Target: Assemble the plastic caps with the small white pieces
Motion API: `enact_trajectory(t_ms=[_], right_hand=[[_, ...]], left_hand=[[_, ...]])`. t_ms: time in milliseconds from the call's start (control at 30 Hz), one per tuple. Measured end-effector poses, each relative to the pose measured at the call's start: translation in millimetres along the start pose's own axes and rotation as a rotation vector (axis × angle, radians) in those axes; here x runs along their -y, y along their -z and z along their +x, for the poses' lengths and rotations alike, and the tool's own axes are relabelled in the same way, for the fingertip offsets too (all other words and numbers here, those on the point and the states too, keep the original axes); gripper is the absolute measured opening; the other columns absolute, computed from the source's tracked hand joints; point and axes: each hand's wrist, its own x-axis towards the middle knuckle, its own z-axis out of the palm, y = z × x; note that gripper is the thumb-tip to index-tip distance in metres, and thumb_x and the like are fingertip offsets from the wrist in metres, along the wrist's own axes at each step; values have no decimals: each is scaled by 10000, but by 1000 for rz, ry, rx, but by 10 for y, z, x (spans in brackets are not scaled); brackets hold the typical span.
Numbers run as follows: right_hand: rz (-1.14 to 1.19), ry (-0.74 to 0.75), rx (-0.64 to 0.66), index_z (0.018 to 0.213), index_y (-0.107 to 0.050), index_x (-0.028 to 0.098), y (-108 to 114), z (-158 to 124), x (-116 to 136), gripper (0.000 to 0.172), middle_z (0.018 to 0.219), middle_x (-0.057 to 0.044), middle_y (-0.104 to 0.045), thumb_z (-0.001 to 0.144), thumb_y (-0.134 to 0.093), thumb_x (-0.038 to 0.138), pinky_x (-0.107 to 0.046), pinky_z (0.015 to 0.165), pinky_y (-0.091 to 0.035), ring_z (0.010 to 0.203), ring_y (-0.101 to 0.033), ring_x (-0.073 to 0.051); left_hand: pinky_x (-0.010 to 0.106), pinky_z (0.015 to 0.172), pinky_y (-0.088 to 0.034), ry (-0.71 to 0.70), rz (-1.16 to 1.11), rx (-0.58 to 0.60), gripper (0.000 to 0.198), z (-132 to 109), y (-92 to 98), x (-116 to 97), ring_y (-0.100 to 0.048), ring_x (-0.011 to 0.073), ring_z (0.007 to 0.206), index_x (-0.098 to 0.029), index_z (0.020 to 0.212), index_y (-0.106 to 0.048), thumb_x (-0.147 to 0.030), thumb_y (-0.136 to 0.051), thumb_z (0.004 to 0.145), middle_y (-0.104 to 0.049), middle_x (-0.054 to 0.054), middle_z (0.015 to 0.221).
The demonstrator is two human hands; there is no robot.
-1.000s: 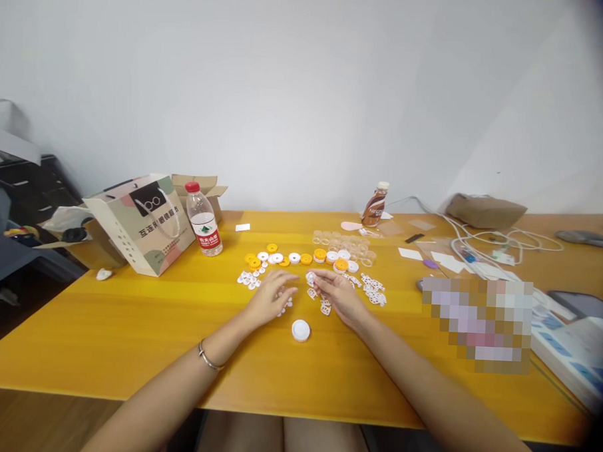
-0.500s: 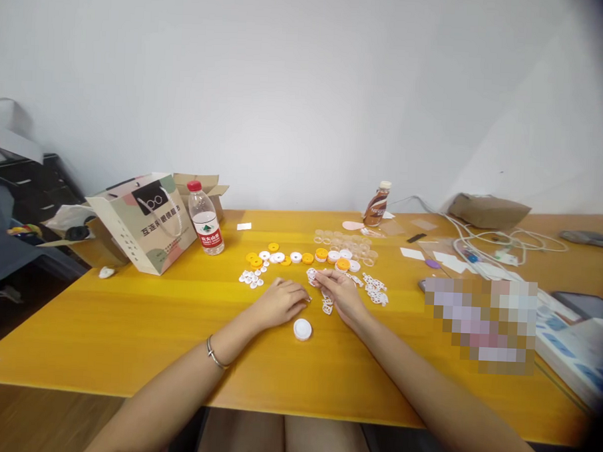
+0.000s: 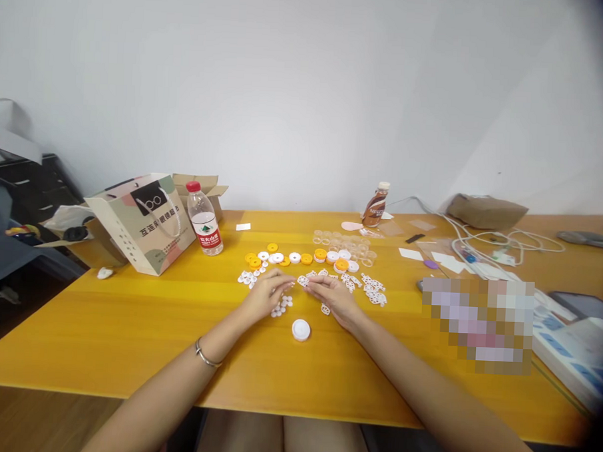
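Note:
Between the thumb and fingers of my right hand is a small white openwork plastic piece. My left hand is closed in a pinch, its fingertips just left of that piece; whatever they grip is too small to make out. Small white discs lie under and beside my left hand. A round white lid-like disc rests on the table nearer to me, below both hands. More white openwork pieces are spread to the right of my right hand, and one lies partly beneath it.
Behind my hands runs a row of orange and white wheels, with clear plastic rings to the right. A water bottle and paper bag stand left. A brown drink bottle, cables and a power strip are right.
My left hand has lifted off the table toward the openwork piece, uncovering several small white discs. My right hand has shifted slightly left with the piece.

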Motion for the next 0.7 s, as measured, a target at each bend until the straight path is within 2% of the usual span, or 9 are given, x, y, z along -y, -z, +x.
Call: enact_trajectory(t_ms=[167,267,367,500,700], right_hand=[[-45,-32,24,720,-630,173,1,-15,-4,161,716,-8,-667,577,-704,171,-253,809,-477,726,-637,-118],[-64,-29,58,728,-639,171,-9,-35,-2,164,756,-16,-673,579,-706,186,-264,837,-469,748,-638,-123],[-101,-29,101,735,-646,169,-25,-54,8,178,757,-16,-677,573,-710,206,-279,849,-460,745,-635,-127],[-159,-1,130,759,-655,168,-40,-71,31,194,751,-11,-680,576,-701,216,-288,846,-450,732,-627,-126],[-206,29,129,760,-657,169,-50,-92,52,195,735,-2,-678,580,-690,236,-288,826,-444,721,-618,-124]], left_hand=[[253,708,-457,71,-120,-12,327,-23,-30,-48,-562,131,757,-196,1131,-502,-200,-490,805,-592,40,839],[233,677,-464,99,-173,1,259,-32,-40,-97,-582,124,728,-182,1050,-534,-219,-506,796,-616,33,820],[234,699,-455,64,-151,8,171,-26,-33,-131,-581,129,751,-183,934,-600,-229,-509,796,-625,31,818],[239,715,-447,39,-124,12,194,-19,-22,-144,-572,138,779,-197,950,-626,-235,-503,804,-626,41,845],[242,705,-447,73,-96,1,208,-20,-42,-130,-560,135,763,-195,966,-632,-234,-506,806,-606,49,843]])
